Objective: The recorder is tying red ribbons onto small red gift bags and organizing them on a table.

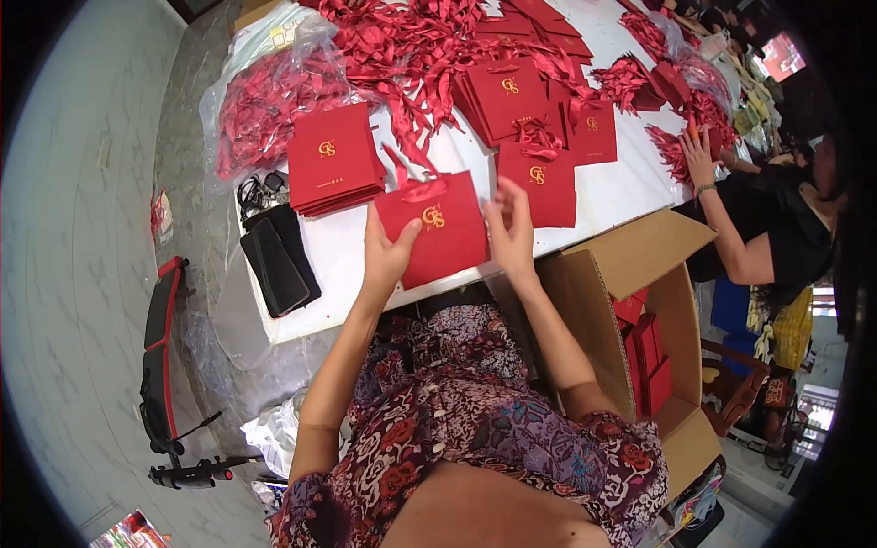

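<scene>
A red paper gift bag [448, 239] with a gold emblem and a red ribbon handle [425, 190] is held over the table's near edge. My left hand [387, 248] grips its left side, thumb on the front and the fingers hidden behind. By the bag's right edge, my right hand [512, 228] is raised with thumb and fingers apart and nothing visible between them. To the left of the held bag lies a neat stack of flat red bags [336, 160]. More red bags with ribbons [537, 187] lie just beyond my right hand.
Red ribbons [402, 46] heap across the far side of the white table [438, 146], beside a clear plastic bag of ribbons [279, 110]. A black pouch [279, 260] rests at the left corner. On the right stands an open carton [585, 310] holding red bags; a co-worker's hand [702, 160] touches ribbons.
</scene>
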Tool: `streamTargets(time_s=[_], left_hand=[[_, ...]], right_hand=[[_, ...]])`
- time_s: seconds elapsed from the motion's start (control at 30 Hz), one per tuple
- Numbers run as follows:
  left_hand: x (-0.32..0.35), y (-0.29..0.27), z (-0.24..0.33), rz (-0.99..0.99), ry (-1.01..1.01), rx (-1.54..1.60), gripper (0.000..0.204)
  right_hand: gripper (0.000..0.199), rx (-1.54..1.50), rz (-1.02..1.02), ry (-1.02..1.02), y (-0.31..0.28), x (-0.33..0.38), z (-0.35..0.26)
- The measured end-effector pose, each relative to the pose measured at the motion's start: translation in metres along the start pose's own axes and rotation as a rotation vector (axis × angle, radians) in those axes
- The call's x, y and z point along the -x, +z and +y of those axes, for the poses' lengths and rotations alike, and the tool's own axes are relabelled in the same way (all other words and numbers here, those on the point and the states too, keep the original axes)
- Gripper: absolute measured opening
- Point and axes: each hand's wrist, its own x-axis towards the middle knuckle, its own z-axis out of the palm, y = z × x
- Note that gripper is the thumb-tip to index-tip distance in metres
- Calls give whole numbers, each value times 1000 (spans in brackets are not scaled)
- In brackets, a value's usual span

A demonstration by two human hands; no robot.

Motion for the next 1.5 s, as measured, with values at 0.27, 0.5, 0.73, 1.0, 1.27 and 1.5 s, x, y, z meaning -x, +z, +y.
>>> streamTargets(time_s=[0.27, 0.5, 0.73, 1.0, 1.27, 1.5], left_hand=[[-19, 40, -15, -213, -55, 88, 52], [-20, 11, 3, -48, 265, -481, 40], [-48, -43, 30, 168, 725, -1020, 30], [-53, -72, 24, 143, 574, -1195, 33], [-47, -74, 15, 127, 537, -1290, 54], [-46, -76, 10, 108, 523, -1327, 55]], right_hand=[[41, -82, 278, -91, -19, 22, -22], [52, 513, 508, -110, -51, -13, 23], [60, 942, 358, -353, -35, -16, 27], [65, 1088, 176, -244, -26, -53, 28], [62, 1115, 78, -284, -43, -52, 24], [57, 1086, 133, -315, -34, -69, 11]])
